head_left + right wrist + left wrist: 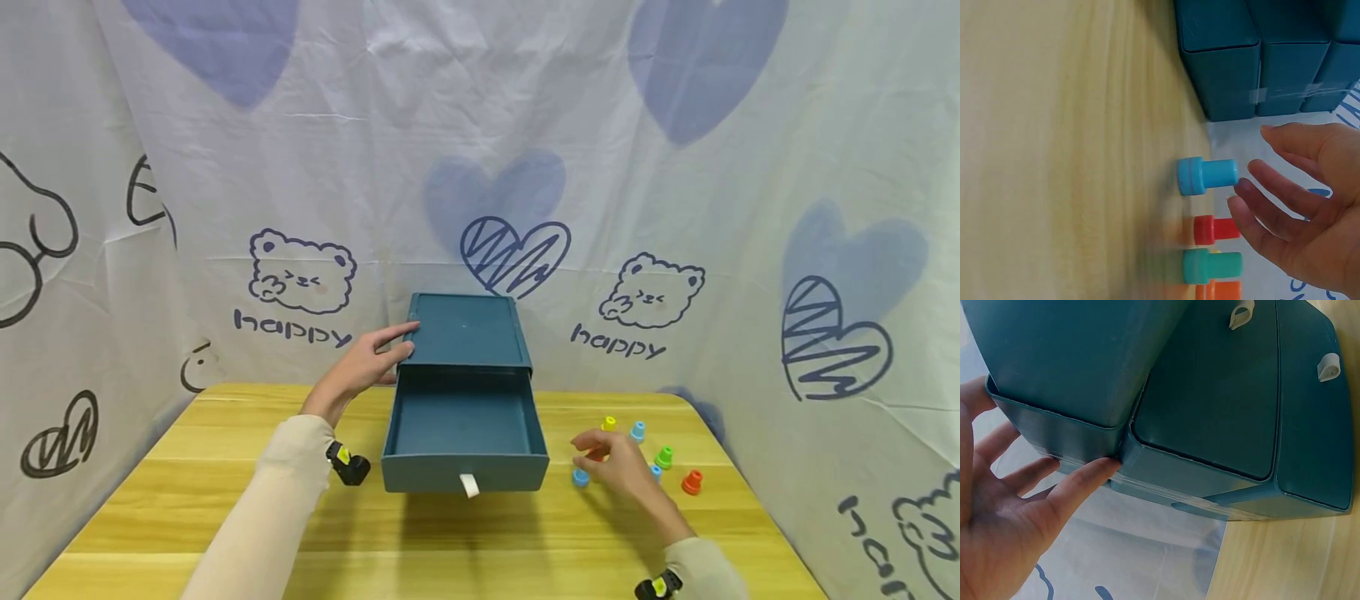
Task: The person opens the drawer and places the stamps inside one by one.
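Note:
A dark teal drawer cabinet (472,329) stands on the table, its top drawer (465,472) pulled far out, with nothing inside. Two lower drawers with white pull tabs are closed in the left wrist view. My left hand (360,367) rests against the cabinet's upper left side, fingers extended, one fingertip over the top edge. To the right of the cabinet, my right hand (618,467) hovers over small plastic toy stamps with fingers slightly bent and apart. Nearest its fingertips is a blue stamp (1192,175), upright on the table. A red stamp (1205,230) stands just beyond it.
Other stamps stand about the right hand: yellow (609,422), light blue (637,431), green (664,457) and red (693,482). Behind the wooden table (360,542) hangs a white printed cloth (420,108), close to the cabinet's back. The open drawer overhangs the table.

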`<state>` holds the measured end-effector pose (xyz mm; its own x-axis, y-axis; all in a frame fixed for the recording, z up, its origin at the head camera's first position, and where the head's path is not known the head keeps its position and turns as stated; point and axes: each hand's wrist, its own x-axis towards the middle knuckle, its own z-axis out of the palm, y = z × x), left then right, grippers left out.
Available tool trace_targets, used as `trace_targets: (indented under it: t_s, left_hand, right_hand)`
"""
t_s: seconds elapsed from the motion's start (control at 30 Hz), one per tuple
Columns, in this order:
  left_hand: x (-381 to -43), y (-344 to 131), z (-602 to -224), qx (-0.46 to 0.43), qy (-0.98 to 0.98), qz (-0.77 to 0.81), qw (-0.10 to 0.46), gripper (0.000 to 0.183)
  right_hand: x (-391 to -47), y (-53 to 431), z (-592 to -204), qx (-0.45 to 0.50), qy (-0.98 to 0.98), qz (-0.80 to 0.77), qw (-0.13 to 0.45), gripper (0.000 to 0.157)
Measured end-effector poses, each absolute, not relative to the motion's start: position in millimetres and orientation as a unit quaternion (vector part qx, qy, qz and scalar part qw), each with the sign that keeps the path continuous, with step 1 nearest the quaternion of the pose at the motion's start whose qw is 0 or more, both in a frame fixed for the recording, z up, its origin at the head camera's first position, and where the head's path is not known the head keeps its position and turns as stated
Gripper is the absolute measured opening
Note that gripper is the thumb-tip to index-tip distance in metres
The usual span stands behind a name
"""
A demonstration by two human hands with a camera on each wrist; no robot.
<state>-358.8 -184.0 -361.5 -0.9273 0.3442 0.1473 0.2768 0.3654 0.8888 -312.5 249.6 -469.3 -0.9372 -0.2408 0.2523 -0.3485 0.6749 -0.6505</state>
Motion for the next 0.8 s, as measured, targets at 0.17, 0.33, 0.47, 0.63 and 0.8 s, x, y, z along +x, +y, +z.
trace_targets:
  t_s: [0.17, 0.33, 0.47, 0.63, 0.8]
  left_hand:
    - [-358.8, -183.8, -361.2, 0.187, 0.825, 0.532, 0.032, 0.059]
    - [-358.6, -183.8, -361.5, 0.188, 0.827, 0.53, 0.03, 0.059]
    - [-358.4, -183.6, -361.2, 0.188, 0.828, 0.528, 0.029, 0.059]
    - [-359.4, -182.4, -360.6, 0.188, 0.826, 0.53, 0.028, 0.059]
    - [-361.0, -182.8, -361.4, 0.194, 0.826, 0.529, 0.019, 0.058]
  right_hand:
    - [-312.0, 249.2, -476.9, 0.149, -0.917, 0.363, 0.068, 0.024]
    - [-312.3, 249.6, -485.4, 0.14, -0.921, 0.357, 0.072, 0.025]
    - [-311.9, 249.4, -492.0, 0.125, -0.92, 0.366, 0.063, 0.025]
    - [-310.1, 248.4, -495.8, 0.108, -0.922, 0.368, 0.06, 0.023]
    - [-308.5, 248.5, -497.7, 0.108, -0.92, 0.373, 0.057, 0.022]
